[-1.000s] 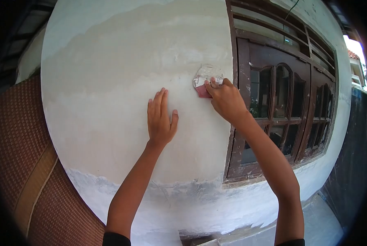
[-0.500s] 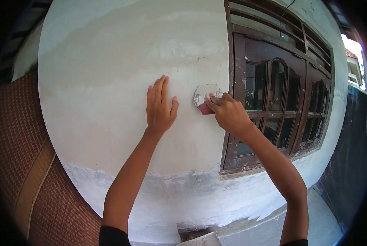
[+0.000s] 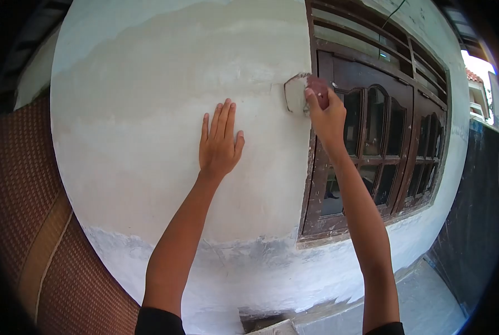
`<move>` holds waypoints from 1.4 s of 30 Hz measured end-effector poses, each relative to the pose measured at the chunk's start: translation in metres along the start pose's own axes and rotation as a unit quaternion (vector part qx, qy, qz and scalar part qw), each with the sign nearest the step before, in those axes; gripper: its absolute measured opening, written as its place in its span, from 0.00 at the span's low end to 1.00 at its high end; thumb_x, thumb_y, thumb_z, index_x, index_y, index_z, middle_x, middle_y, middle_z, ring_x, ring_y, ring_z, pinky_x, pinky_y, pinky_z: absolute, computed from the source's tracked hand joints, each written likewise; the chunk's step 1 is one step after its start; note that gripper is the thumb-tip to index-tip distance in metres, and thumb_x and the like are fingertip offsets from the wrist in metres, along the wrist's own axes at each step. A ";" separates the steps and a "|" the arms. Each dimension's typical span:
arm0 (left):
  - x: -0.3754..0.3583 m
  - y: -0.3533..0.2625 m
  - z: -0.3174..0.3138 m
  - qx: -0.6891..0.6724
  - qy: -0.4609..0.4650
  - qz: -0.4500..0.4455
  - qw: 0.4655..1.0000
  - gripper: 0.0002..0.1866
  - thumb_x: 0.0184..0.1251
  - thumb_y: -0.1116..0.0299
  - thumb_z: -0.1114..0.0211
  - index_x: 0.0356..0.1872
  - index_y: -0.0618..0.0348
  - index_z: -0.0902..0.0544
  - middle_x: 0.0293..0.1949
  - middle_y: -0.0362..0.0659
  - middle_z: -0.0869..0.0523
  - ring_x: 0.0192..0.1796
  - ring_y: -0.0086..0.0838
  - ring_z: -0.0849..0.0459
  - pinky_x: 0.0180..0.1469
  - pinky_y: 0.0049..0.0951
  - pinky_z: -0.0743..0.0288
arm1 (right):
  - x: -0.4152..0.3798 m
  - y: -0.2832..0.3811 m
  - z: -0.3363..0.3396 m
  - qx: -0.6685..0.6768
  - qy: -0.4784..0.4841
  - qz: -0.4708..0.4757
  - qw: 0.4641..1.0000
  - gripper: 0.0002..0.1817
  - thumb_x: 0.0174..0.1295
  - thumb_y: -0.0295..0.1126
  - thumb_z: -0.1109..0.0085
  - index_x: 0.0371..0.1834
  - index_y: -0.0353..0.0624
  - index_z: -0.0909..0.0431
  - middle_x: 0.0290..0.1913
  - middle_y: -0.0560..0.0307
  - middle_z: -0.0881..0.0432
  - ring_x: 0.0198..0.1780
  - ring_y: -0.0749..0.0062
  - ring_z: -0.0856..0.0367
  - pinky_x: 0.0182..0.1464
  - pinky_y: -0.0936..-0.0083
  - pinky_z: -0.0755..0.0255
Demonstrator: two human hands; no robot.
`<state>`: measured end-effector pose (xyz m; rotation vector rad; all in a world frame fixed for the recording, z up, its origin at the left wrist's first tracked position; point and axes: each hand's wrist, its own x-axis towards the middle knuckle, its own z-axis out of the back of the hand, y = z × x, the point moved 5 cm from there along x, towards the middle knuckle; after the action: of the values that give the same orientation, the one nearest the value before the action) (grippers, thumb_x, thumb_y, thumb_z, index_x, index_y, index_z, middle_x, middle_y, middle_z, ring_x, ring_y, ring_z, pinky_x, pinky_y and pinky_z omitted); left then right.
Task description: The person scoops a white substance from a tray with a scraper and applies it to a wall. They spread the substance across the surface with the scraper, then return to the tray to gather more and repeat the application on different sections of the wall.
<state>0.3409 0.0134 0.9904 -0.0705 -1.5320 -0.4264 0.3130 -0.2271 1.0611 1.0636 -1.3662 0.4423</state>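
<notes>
My left hand rests flat on the pale plastered wall, its fingers spread and pointing up, holding nothing. Up and to the right, my right hand grips a piece of sandpaper, reddish on one side and whitish on the other. The sandpaper is at the wall's edge beside the dark wooden window frame, and part of it is folded. My thumb is over its pale side; the fingers behind it are partly hidden.
A brown window with glass panes and slats above fills the right side. Woven brown panels stand at the left. A dark sheet is at the far right. Low down, a gap opens at the wall's base.
My right hand has moved up and slightly right with the sandpaper, which now shows its reddish side at the right. My left hand has stayed almost in place on the wall.
</notes>
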 end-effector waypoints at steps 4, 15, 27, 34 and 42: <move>0.000 -0.001 0.001 0.010 -0.004 -0.006 1.000 0.32 0.71 0.65 0.48 0.75 0.59 0.41 0.76 0.44 0.39 0.77 0.35 0.42 0.78 0.47 0.53 | 0.008 -0.008 -0.018 0.010 -0.023 0.005 1.000 0.17 0.61 0.41 0.33 0.39 0.35 0.18 0.35 0.44 0.14 0.40 0.60 0.14 0.43 0.67 0.25; 0.000 0.001 0.000 0.003 -0.001 -0.001 1.000 0.32 0.71 0.64 0.49 0.75 0.58 0.41 0.76 0.43 0.39 0.77 0.35 0.42 0.78 0.47 0.53 | 0.015 -0.052 -0.016 0.050 -0.093 -0.078 0.991 0.17 0.64 0.38 0.37 0.48 0.36 0.19 0.42 0.47 0.15 0.42 0.63 0.17 0.48 0.67 0.25; -0.002 0.001 -0.002 -0.003 0.000 0.007 1.000 0.32 0.71 0.65 0.49 0.75 0.58 0.42 0.77 0.42 0.40 0.78 0.35 0.44 0.78 0.46 0.55 | 0.012 -0.020 -0.038 0.012 0.027 -0.075 0.997 0.13 0.67 0.33 0.40 0.51 0.38 0.20 0.45 0.54 0.16 0.46 0.73 0.20 0.49 0.73 0.26; -0.007 0.002 -0.003 0.012 0.004 0.007 1.000 0.32 0.71 0.66 0.49 0.76 0.58 0.43 0.77 0.43 0.41 0.78 0.35 0.45 0.78 0.47 0.55 | 0.032 -0.078 0.003 0.159 -0.127 -0.150 0.968 0.14 0.68 0.33 0.40 0.52 0.38 0.21 0.44 0.53 0.16 0.45 0.74 0.20 0.47 0.75 0.25; -0.007 0.003 -0.002 0.000 0.013 0.012 1.000 0.32 0.71 0.66 0.49 0.76 0.56 0.42 0.77 0.42 0.42 0.79 0.35 0.45 0.78 0.48 0.56 | 0.028 -0.036 -0.042 0.002 -0.025 -0.016 1.000 0.15 0.66 0.35 0.39 0.50 0.36 0.20 0.41 0.51 0.15 0.43 0.68 0.17 0.45 0.70 0.24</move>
<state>0.3444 0.0174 0.9838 -0.0836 -1.5049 -0.4076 0.3718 -0.2195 1.0799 1.1049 -1.3915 0.3967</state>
